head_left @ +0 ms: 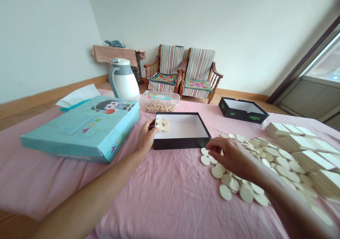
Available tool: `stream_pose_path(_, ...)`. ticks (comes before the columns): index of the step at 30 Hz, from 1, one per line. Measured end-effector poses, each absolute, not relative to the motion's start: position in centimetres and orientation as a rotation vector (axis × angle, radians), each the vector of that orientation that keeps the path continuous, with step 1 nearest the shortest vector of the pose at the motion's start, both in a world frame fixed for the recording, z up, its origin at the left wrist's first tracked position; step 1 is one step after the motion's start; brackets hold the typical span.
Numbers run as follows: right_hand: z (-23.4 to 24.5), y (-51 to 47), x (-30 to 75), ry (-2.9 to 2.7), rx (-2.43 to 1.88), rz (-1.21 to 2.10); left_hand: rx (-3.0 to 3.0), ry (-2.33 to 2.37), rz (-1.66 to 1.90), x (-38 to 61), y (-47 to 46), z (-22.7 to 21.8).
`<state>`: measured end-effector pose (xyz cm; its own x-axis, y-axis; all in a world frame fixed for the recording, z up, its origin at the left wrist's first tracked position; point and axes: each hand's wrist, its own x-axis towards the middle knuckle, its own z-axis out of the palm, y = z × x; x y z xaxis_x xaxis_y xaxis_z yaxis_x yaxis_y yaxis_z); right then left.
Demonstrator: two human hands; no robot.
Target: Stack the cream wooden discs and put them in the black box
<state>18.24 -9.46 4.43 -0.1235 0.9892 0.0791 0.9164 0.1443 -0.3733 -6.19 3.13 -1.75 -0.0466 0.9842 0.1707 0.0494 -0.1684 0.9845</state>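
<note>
My left hand point(146, 137) grips the left side of a shallow black box point(182, 143) with a white inside. Several round wooden discs point(159, 127) lie at that box's left end. Beyond the box's right front corner, my right hand point(225, 153) hovers low over loose wooden discs point(247, 193) spread across the cloth. Its fingers are curled together at the pile's left edge, close to a few discs. Whether a disc is between the fingertips is hidden.
A light blue carton point(79, 129) lies at left, before a white and grey jug point(124, 79). Behind the box sits a clear tub of small beige pieces point(159, 107). Another black box point(243, 113) and stacked pale rectangular pieces point(305, 143) are at right, on a pink cloth point(159, 196).
</note>
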Motion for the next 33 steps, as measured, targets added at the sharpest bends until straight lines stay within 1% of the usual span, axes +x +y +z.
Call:
stream_pose_path(4, 1.6, -10.5, 18.9, -2.224, -1.797, 0.401, 1.414, 1.235, 1.349, -6.6, 3.6, -2.1)
stream_pose_path(8, 0.3, -10.1, 18.9, -2.24, -1.811, 0.413, 1.475, 1.257, 1.367, -7.2, 4.4, -2.5)
stream_pose_path(14, 0.1, -10.0, 18.7, -2.28, -1.755, 0.34, 1.465, 1.282, 1.376, -7.6, 5.0, -2.8)
stream_pose_path(20, 0.4, -8.9, 20.1, -2.138, -1.757, 0.196, 1.482, 1.272, 1.394, -7.9, 5.2, -3.1)
stream_pose_path(25, -0.4, -7.6, 20.2, -2.261, -1.724, 0.236, 1.462, 1.263, 1.431, -8.1, 5.8, -3.6)
stream_pose_path(33, -1.0, -7.5, 19.8, -2.311, -1.752, 0.288, 1.478, 1.257, 1.421, -8.2, 5.7, -3.8)
